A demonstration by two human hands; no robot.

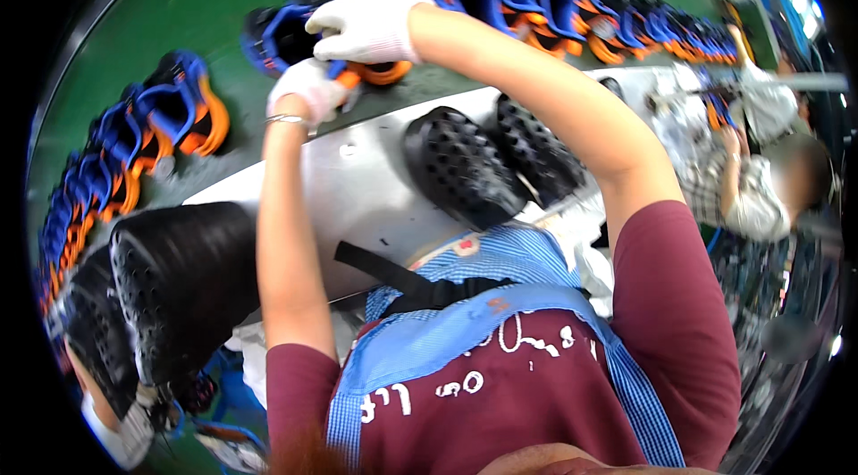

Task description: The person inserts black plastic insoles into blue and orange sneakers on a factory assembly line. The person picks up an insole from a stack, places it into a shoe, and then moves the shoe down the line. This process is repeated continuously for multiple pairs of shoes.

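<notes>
Both my hands wear white knit gloves and reach forward over a green surface lined with blue, black and orange shoes. My left hand [308, 92] is closed at the near side of a blue-and-orange shoe [265, 39], and a bit of blue and orange shows by its fingertips. Just above it, my right hand [368, 24] has its fingers and thumb curled in over the same shoe. Whatever lies between those fingertips is too small and blurred to make out. My gloves hide part of the shoe.
More such shoes [183, 109] run in rows to the left and right. On the metal table [357, 198] before me lie black footwear with studded soles [465, 167]. Tall black boots [192, 274] stick out at left, near another person's arm [94, 395]. A co-worker [760, 180] is at right.
</notes>
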